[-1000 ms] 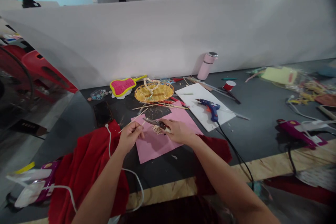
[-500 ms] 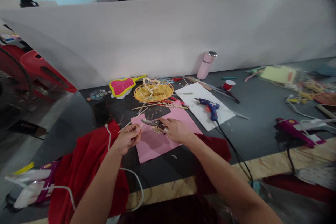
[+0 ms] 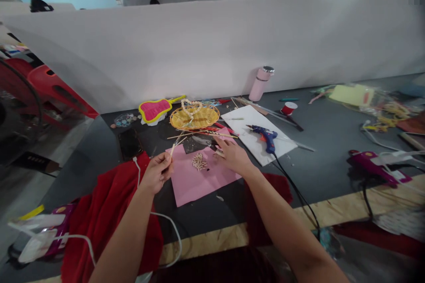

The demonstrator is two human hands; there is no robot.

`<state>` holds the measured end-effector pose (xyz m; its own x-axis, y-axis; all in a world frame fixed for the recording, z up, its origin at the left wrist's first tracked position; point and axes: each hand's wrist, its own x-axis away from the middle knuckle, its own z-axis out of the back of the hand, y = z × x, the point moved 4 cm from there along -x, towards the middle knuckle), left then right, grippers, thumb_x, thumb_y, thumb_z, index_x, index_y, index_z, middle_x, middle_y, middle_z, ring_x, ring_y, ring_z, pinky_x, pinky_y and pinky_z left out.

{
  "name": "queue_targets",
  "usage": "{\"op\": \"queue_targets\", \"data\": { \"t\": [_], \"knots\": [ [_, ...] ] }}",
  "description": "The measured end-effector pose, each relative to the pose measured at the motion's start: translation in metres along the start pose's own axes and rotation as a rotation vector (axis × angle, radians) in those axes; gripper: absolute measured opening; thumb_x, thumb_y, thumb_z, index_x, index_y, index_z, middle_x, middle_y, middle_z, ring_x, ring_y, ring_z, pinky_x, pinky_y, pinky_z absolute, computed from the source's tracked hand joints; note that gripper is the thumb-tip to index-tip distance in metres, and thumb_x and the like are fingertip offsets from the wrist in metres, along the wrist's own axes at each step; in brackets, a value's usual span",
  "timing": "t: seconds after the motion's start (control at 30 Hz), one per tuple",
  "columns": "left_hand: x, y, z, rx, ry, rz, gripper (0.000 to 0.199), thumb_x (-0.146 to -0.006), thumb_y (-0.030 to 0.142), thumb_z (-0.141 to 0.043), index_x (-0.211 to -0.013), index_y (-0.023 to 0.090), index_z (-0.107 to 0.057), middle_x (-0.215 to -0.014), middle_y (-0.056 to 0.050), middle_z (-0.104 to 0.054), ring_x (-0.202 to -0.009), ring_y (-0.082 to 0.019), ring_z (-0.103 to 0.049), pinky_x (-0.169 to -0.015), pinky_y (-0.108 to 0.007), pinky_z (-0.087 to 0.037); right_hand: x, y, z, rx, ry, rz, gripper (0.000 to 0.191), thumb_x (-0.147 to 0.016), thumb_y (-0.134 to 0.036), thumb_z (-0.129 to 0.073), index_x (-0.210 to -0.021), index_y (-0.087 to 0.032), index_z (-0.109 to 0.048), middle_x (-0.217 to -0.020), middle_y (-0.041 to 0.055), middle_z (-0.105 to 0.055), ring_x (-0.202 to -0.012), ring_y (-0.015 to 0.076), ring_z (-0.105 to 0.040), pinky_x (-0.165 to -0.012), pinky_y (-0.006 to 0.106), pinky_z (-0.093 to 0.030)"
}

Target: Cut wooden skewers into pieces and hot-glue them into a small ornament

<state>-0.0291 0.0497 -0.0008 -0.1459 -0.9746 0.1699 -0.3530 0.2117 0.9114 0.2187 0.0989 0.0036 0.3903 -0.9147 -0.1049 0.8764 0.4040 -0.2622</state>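
Observation:
My left hand (image 3: 159, 171) is closed, pinching a short pale stick (image 3: 173, 148) that points up and away over the left edge of the pink sheet (image 3: 189, 188). My right hand (image 3: 230, 155) lies over the sheet's upper right part, its fingers stretched forward. Just beyond those fingertips are the cutting shears (image 3: 201, 140), blades pointing left; their handles are partly hidden by the hand. A small heap of pale cut pieces (image 3: 199, 162) rests on the pink sheet between my hands. Long thin sticks (image 3: 186, 134) lie across its far side.
Behind stand a yellow woven basket (image 3: 179, 119) and a pink bottle (image 3: 260, 84). A blue glue gun (image 3: 269, 140) rests on a white board (image 3: 262, 157), its cord trailing toward me. A phone (image 3: 130, 143) and red cloth (image 3: 109, 194) lie left. A white partition (image 3: 199, 53) borders the table.
The shears have left my right hand's grip and lie farther back on the table. My right hand moved right and its fingers straightened. My left hand shifted slightly left with the stick.

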Motion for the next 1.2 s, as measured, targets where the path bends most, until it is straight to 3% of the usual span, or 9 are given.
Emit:
{"op": "queue_targets", "data": {
  "t": [0.2, 0.33, 0.4, 0.47, 0.53, 0.6, 0.87, 1.2],
  "knots": [
    [-0.001, -0.007, -0.008, -0.263, 0.036, -0.029, 0.027, -0.075, 0.039, -0.06, -0.067, 0.017, -0.046, -0.048, 0.003, -0.055, -0.031, -0.002, -0.027, -0.035, -0.016, -0.015, -0.001, 0.014, -0.007, 0.076, -0.007, -0.139, 0.061, -0.081, -0.052, -0.052, -0.132, -0.023, -0.034, -0.118, 0.0131, -0.052, -0.109, 0.0277, -0.047, -0.083, 0.035, -0.04],
    [0.001, -0.004, -0.014, -0.649, 0.114, -0.198, 0.023, -0.077, 0.038, -0.056, -0.067, 0.017, -0.052, -0.057, 0.0, -0.061, -0.043, -0.008, -0.046, -0.044, -0.02, -0.032, 0.0, 0.01, -0.003, 0.085, 0.033, -0.152, 0.052, -0.081, -0.05, -0.054, -0.124, -0.023, -0.046, -0.12, 0.0135, -0.051, -0.112, 0.0312, -0.041, -0.086, 0.042, -0.037],
    [0.003, -0.004, -0.019, -0.886, 0.135, -0.271, 0.02, -0.079, 0.036, -0.053, -0.071, 0.018, -0.056, -0.061, -0.001, -0.063, -0.054, -0.013, -0.055, -0.053, -0.022, -0.038, 0.001, 0.001, 0.003, 0.03, 0.136, -0.079, 0.039, -0.085, -0.042, -0.05, -0.119, -0.022, -0.052, -0.12, 0.0121, -0.052, -0.113, 0.0307, -0.04, -0.09, 0.046, -0.034],
    [0.005, -0.006, -0.023, -1.105, 0.132, -0.302, 0.018, -0.081, 0.035, -0.05, -0.075, 0.02, -0.059, -0.066, -0.001, -0.065, -0.063, -0.015, -0.06, -0.059, -0.024, -0.039, 0.003, -0.016, 0.006, -0.094, 0.219, 0.082, 0.032, -0.09, -0.033, -0.043, -0.118, -0.02, -0.052, -0.118, 0.0104, -0.054, -0.112, 0.0262, -0.042, -0.094, 0.043, -0.032],
    [0.006, -0.008, -0.027, -1.273, 0.121, -0.312, 0.019, -0.082, 0.035, -0.048, -0.08, 0.021, -0.06, -0.072, -0.002, -0.067, -0.066, -0.016, -0.061, -0.06, -0.024, -0.039, 0.006, -0.034, 0.006, -0.222, 0.237, 0.251, 0.033, -0.092, -0.028, -0.04, -0.122, -0.019, -0.049, -0.116, 0.0093, -0.056, -0.108, 0.0217, -0.045, -0.094, 0.039, -0.035],
    [0.007, -0.01, -0.028, -1.381, 0.119, -0.319, 0.019, -0.083, 0.035, -0.046, -0.083, 0.022, -0.06, -0.075, -0.002, -0.068, -0.068, -0.016, -0.062, -0.06, -0.024, -0.038, 0.008, -0.048, 0.002, -0.273, 0.222, 0.33, 0.032, -0.091, -0.027, -0.042, -0.12, -0.017, -0.05, -0.113, 0.0089, -0.057, -0.105, 0.0205, -0.047, -0.092, 0.037, -0.037],
    [0.009, -0.012, -0.034, -1.55, 0.114, -0.382, 0.021, -0.084, 0.035, -0.044, -0.089, 0.023, -0.06, -0.079, -0.003, -0.07, -0.074, -0.019, -0.064, -0.061, -0.025, -0.037, 0.011, -0.065, -0.007, -0.221, 0.135, 0.413, 0.021, -0.091, -0.021, -0.041, -0.095, -0.017, -0.061, -0.091, 0.007, -0.063, -0.088, 0.0182, -0.052, -0.084, 0.033, -0.04],
    [0.009, -0.018, -0.041, -1.629, 0.116, -0.455, 0.022, -0.086, 0.031, -0.041, -0.091, 0.021, -0.061, -0.081, -0.007, -0.069, -0.076, -0.02, -0.063, -0.065, -0.026, -0.038, 0.014, -0.076, -0.012, -0.099, 0.062, 0.373, 0.017, -0.088, -0.019, -0.044, -0.093, -0.015, -0.06, -0.089, 0.0082, -0.063, -0.085, 0.0187, -0.053, -0.078, 0.031, -0.04]
  ]
}}
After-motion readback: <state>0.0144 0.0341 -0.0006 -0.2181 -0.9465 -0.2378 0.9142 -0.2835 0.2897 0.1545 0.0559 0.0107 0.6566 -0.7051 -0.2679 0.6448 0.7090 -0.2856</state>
